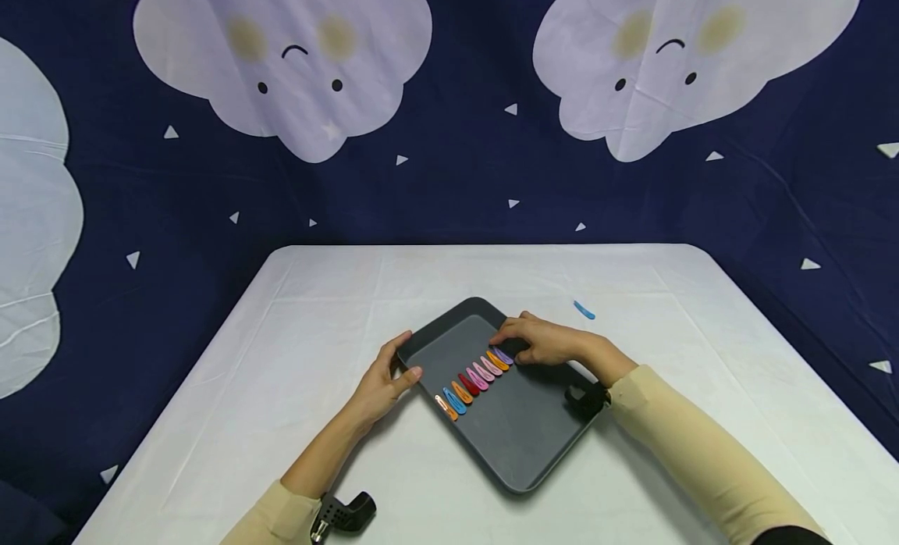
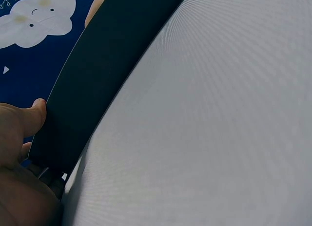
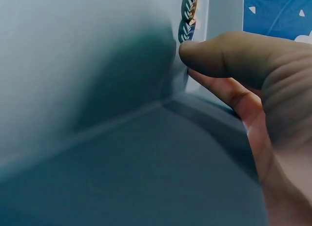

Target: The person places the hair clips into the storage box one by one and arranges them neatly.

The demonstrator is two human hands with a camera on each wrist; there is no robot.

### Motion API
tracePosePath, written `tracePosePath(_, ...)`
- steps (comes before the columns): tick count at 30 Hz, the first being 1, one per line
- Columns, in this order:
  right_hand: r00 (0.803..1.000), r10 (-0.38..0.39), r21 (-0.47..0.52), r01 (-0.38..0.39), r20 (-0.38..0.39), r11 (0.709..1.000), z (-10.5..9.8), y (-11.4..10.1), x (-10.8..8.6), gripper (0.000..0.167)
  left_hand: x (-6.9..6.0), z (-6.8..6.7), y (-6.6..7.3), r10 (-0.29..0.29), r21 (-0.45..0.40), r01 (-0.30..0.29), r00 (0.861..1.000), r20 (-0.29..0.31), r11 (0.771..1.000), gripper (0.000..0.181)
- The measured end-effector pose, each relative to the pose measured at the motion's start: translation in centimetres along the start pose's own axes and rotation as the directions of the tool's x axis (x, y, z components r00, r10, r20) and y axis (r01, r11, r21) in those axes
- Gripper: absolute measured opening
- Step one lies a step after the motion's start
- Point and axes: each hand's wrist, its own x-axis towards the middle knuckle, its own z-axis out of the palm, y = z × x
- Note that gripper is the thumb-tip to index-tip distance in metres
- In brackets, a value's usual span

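A dark grey baking tray (image 1: 534,443) lies turned at an angle on the white table. My left hand (image 1: 382,381) grips its left corner, thumb over the rim; the left wrist view shows that thumb (image 2: 35,118) against the tray's outer wall (image 2: 92,65). Inside the tray runs a slanting row of snap hair clips: orange (image 1: 445,407), blue (image 1: 454,400), red (image 1: 468,384), several pink (image 1: 486,371) and others. At the row's far right end, my right hand (image 1: 544,340) pinches a purple hair clip (image 1: 502,355) between thumb and fingers.
A loose blue hair clip (image 1: 584,310) lies on the white tablecloth (image 1: 337,295) beyond the tray, right of centre. Behind the table hangs a dark blue cloth (image 1: 456,194) with clouds and small triangles. A black wrist camera (image 1: 586,400) reaches over the tray's right rim.
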Motion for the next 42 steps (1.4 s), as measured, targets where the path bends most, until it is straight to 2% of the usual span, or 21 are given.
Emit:
tracePosePath(12, 1.0, 0.004, 0.059, -0.004, -0.005, 0.998, -0.1, -0.1, -0.2, 0.052, 0.0, 0.0, 0.0, 0.003, -0.006, -0.003, 1.0, 0.002, 1.0, 0.066)
tracePosePath(21, 1.0, -0.023, 0.094, 0.025, -0.012, 0.995, -0.2, -0.1, -0.1, 0.053, 0.0, -0.1, 0.0, 0.0, 0.004, 0.0, 1.0, -0.005, 1.0, 0.066)
tracePosePath(27, 0.998, -0.019, 0.13, 0.027, -0.06, 0.991, -0.6, 0.0, -0.4, 0.051, 0.0, -0.1, 0.1, -0.008, 0.001, 0.008, 1.0, 0.002, 1.0, 0.067)
tracePosePath(31, 0.994, -0.027, 0.183, 0.047, -0.11, 0.982, -1.6, 0.1, -1.1, 0.05, 0.0, -0.1, 0.1, -0.014, 0.008, 0.014, 1.0, -0.001, 1.0, 0.067)
tracePosePath(35, 0.987, 0.021, 0.224, 0.015, -0.159, 0.974, -2.9, 0.4, -2.1, 0.049, 0.1, -0.1, 0.0, -0.018, 0.006, 0.018, 1.0, 0.001, 1.0, 0.067)
tracePosePath(42, 0.965, 0.123, 0.23, -0.068, -0.234, 0.971, -4.9, 2.0, -4.4, 0.052, 0.0, -0.1, 0.0, -0.013, -0.01, 0.014, 1.0, 0.006, 1.0, 0.067)
